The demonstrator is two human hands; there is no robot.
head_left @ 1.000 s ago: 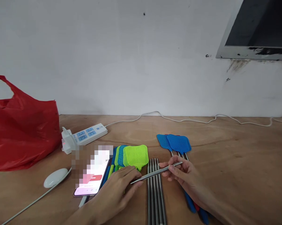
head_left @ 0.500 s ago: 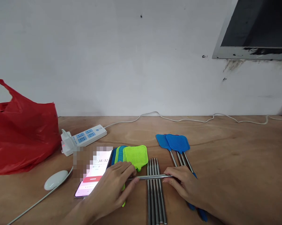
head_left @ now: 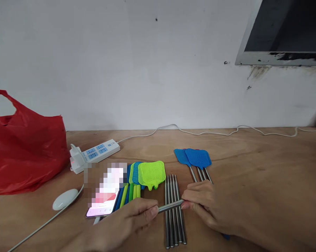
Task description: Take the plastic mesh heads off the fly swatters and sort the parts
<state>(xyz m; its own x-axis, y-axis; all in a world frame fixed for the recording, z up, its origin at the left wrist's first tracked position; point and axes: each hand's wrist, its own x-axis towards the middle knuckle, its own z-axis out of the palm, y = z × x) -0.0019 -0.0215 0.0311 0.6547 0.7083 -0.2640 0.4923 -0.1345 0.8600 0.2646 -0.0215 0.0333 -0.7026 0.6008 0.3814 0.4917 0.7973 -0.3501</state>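
My left hand and my right hand pinch the two ends of one thin metal rod, held crosswise just above a row of several metal rods lying side by side on the wooden table. Left of the rods lies a fan of green and blue fly swatter heads with plastic handles. Behind my right hand lie assembled blue fly swatters with metal shafts.
A lit phone lies beside my left hand. A white mouse-like device, a white power strip and a red plastic bag sit at the left. A white cable runs along the wall.
Both hands have drawn nearer to me and lower. The rod, tilted up to the right a second ago, now lies nearly level across the row of rods, with less of it showing between my hands.
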